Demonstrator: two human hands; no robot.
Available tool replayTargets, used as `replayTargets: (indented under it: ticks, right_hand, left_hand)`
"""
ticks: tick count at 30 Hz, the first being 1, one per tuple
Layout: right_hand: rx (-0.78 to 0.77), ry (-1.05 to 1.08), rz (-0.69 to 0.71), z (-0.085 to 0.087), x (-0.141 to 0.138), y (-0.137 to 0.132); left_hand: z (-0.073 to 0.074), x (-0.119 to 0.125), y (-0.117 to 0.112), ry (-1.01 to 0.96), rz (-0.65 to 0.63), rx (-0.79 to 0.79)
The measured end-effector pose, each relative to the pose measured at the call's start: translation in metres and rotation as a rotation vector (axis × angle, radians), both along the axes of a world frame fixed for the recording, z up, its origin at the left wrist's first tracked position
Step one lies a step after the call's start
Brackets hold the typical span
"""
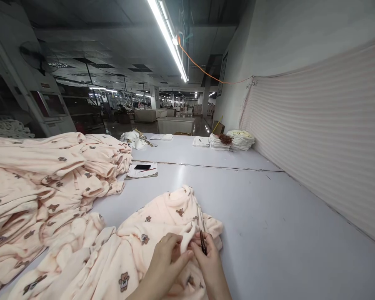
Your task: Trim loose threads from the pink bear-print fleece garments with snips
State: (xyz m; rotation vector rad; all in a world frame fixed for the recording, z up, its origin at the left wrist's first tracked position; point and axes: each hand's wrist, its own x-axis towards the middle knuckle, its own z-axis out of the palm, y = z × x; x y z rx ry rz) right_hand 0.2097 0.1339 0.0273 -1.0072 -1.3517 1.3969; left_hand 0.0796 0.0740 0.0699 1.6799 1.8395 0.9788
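Rumpled, pink bear-print fabric (129, 253) lies beneath dark snips (203, 242).

No lettering, brand or number can be read. The paper (133, 172) under the phone (143, 166) on the left, the marked white sheet (201, 142) farther right, the small label (45, 85) on the far-left pillar (21, 66) and the far wall frame (223, 74) are illegible.
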Motion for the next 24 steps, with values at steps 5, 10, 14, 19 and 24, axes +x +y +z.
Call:
replayTargets:
  ticks: [5, 10, 14, 19, 24]
  right_hand:
    - [0.155, -0.321, -0.069, 0.004, 0.031, -0.010]
    - [0.608, -0.937, -0.209, 0.021, 0.062, -0.010]
    - [0.803, -1.239, -0.129, 0.038, 0.056, -0.009]
    - [0.719, -1.445, -0.066, 0.057, 0.049, -0.005]
    - [0.614, -1.391, 0.016, 0.070, 0.060, -0.006]
  left_hand:
    - [-0.014, 0.014, 0.006, 0.168, -0.006, 0.061]
    - [-0.018, 0.021, -0.001, 0.306, -0.078, 0.127]
    - [-0.023, 0.025, -0.002, 0.388, -0.099, 0.179]
    - [-0.043, 0.028, -0.001, 0.370, -0.079, 0.290]
    - [-0.059, 0.029, 0.000, 0.327, -0.051, 0.421]
